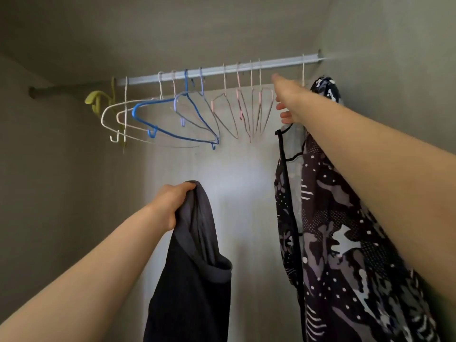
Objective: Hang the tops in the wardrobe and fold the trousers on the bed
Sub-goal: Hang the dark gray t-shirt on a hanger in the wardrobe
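I look up into a wardrobe with a pale rail (pixel 222 70) across its top. My left hand (pixel 170 206) grips a dark grey top (pixel 195 267) by its upper edge, and the cloth hangs down below the hand. My right hand (pixel 288 99) reaches up just below the rail with its fingers extended, beside several pink wire hangers (pixel 246 112). A patterned black, grey and white top (pixel 345 243) hangs on a hanger at the rail's right end, partly behind my right forearm.
Several empty hangers hang left of the hand: a blue one (pixel 172 119), white ones (pixel 116 119) and a greyish one. A yellow strap (pixel 98 102) hangs at the rail's left end. Grey wardrobe walls close in on both sides.
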`<state>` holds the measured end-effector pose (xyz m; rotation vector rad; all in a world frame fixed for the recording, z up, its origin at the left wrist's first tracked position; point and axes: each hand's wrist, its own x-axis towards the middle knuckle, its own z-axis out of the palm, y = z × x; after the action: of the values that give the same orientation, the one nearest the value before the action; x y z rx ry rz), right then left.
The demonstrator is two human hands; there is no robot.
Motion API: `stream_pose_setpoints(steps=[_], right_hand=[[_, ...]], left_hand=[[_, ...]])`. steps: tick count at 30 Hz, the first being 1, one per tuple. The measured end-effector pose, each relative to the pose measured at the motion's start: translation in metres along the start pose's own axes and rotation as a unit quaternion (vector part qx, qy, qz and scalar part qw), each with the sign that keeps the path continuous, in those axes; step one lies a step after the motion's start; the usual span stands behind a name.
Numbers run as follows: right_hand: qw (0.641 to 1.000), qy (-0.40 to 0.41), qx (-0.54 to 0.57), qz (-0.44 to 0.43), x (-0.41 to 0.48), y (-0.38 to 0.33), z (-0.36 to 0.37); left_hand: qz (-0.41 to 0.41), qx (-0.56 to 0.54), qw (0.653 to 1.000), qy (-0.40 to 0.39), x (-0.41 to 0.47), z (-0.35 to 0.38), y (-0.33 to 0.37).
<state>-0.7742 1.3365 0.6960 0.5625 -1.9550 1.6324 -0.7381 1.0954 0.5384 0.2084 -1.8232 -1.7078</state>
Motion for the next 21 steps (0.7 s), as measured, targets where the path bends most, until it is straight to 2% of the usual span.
stream_pose_setpoints(steps=[7,13,15,21], right_hand=[[0.993,-0.026,-0.115,-0.011,0.008,-0.018,0.013],[0.998,-0.031,-0.031,0.045,0.023,-0.009,0.019],[0.999,-0.033,-0.007,0.033,0.024,-0.007,0.019],[0.999,-0.027,-0.024,-0.02,0.027,-0.012,0.018]], left_hand=[[0.038,0.05,0.998,-0.005,0.007,0.007,0.003],[0.061,0.055,0.997,-0.012,0.006,0.017,0.008],[0.065,0.057,0.996,-0.016,0.007,0.019,0.01],[0.07,0.073,0.995,-0.021,0.012,0.024,0.008]])
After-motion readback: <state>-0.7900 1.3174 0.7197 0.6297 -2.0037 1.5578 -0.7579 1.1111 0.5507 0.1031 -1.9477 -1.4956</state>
